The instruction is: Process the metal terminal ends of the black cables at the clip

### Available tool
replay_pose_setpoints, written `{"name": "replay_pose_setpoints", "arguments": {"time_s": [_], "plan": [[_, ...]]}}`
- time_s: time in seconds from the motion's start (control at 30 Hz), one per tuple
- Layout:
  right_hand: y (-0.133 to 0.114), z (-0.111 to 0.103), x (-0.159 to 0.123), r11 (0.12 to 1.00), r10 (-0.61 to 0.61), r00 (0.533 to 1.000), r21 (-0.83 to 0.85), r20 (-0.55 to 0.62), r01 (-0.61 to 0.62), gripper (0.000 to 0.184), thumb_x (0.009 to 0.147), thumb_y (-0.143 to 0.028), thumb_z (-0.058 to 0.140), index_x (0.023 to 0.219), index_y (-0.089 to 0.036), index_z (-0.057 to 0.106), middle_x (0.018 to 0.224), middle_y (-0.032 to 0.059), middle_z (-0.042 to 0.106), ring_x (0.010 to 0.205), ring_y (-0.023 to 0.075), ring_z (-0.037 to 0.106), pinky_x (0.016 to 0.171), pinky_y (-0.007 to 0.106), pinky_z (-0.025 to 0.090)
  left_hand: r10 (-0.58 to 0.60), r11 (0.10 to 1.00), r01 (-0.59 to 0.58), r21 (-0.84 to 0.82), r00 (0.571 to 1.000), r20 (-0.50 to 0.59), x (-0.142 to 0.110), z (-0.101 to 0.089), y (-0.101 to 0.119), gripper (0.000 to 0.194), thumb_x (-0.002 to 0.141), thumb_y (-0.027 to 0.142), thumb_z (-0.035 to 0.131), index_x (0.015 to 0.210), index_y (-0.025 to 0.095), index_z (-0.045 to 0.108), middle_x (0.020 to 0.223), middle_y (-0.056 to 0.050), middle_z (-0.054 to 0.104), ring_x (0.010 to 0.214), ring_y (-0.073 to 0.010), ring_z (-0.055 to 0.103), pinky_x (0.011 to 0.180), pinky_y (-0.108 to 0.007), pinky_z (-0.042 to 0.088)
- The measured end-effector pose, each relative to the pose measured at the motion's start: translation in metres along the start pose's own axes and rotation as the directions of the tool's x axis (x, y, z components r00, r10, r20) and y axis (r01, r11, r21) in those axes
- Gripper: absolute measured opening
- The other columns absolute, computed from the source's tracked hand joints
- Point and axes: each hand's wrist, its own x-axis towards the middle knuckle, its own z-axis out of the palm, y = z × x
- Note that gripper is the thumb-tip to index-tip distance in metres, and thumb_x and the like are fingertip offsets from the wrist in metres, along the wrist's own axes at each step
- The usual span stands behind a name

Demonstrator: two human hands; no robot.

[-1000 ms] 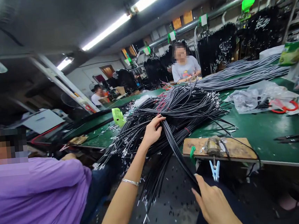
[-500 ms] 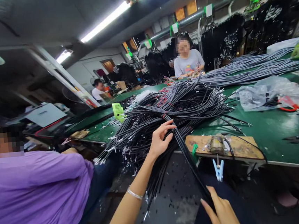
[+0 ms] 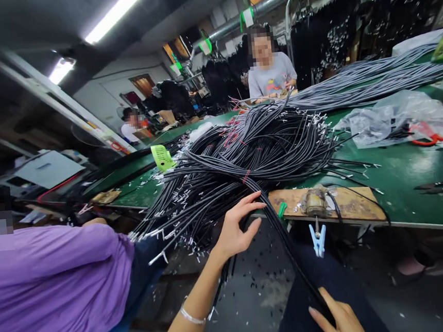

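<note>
A bundle of black cables (image 3: 290, 248) runs off the green table (image 3: 428, 161) and slants down over the floor towards me. My right hand (image 3: 343, 316) is closed around its lower end, at the bottom of the view. Higher up, my left hand (image 3: 239, 226) has its fingers stretched and the thumb apart, fingertips touching the bundle's side near the table edge. A red tie (image 3: 246, 176) circles the cables just beyond those fingertips. Behind lies a big heap of black cables (image 3: 289, 147) with pale stripped ends, several of them hanging over the edge.
Right of the bundle, a wooden board (image 3: 348, 201) carries a small motor (image 3: 314, 200) with a blue clothespin (image 3: 318, 240). Red-handled scissors (image 3: 436, 136), a plastic bag (image 3: 380, 118), and grey cables (image 3: 354, 90) lie farther right. A person in purple (image 3: 57, 283) sits close at left; another works opposite.
My right hand has moved down and slightly right with the bundle's end. My left thumb has opened away from the cables. The whole view has shifted a little.
</note>
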Motion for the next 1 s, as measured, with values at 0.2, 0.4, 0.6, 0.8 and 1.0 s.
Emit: {"name": "replay_pose_setpoints", "arguments": {"time_s": [0.2,0.4,0.6,0.8,1.0], "plan": [[0.024,0.004,-0.012,0.987,0.140,0.990,0.071,0.028,-0.142,0.050,0.079,-0.061,0.059,0.103,-0.020,0.074,0.086,0.0102,0.077,0.079,0.0275,0.073,0.072,0.031,0.060,0.197,0.935,-0.166,0.312,0.978,-0.072,-0.056,0.034,0.043,0.036,0.078,0.004,0.051,0.107,0.021,0.064,0.097,-0.007,0.070,0.095,-0.0201,0.064,0.084,-0.033,0.053],[0.012,-0.012,-0.003,0.966,0.147,0.971,0.183,0.189,-0.182,0.028,0.083,-0.035,0.054,0.092,-0.017,0.074,0.092,0.0135,0.075,0.084,0.0305,0.071,0.076,0.037,0.057,0.178,0.728,-0.533,0.431,0.754,0.632,-0.086,0.114,0.079,0.045,0.089,0.023,0.049,0.130,0.005,0.054,0.139,-0.015,0.052,0.133,-0.0288,0.042,0.109,-0.044,0.037],[0.003,-0.033,0.000,0.936,0.212,0.943,0.225,0.256,-0.272,0.025,0.078,-0.032,0.055,0.070,-0.016,0.072,0.077,0.0116,0.075,0.071,0.0309,0.069,0.065,0.037,0.055,-0.206,0.818,-0.455,0.351,0.339,0.918,-0.073,0.210,0.071,0.009,0.067,0.016,0.073,0.073,0.009,0.075,0.072,-0.016,0.073,0.072,-0.0315,0.070,0.066,-0.044,0.053],[0.033,-0.098,-0.032,0.838,0.427,0.880,0.275,0.210,-0.472,0.035,0.054,-0.029,0.078,0.087,-0.019,0.077,0.090,0.0114,0.076,0.083,0.0310,0.071,0.074,0.034,0.058,0.240,0.850,-0.527,0.007,0.399,0.885,-0.053,0.173,0.072,0.011,0.079,0.022,0.061,0.085,0.014,0.066,0.073,-0.007,0.073,0.066,-0.0240,0.070,0.048,-0.030,0.047],[0.025,-0.113,-0.012,0.904,0.370,0.919,0.174,0.139,-0.391,0.031,0.066,-0.040,0.075,0.091,-0.021,0.077,0.090,0.0112,0.075,0.082,0.0275,0.071,0.074,0.031,0.059,0.062,0.958,-0.004,-0.288,0.979,0.194,-0.106,0.136,0.036,0.021,0.087,0.032,0.045,0.103,0.021,0.051,0.071,-0.004,0.066,0.059,-0.0170,0.064,0.057,-0.029,0.051]]}}
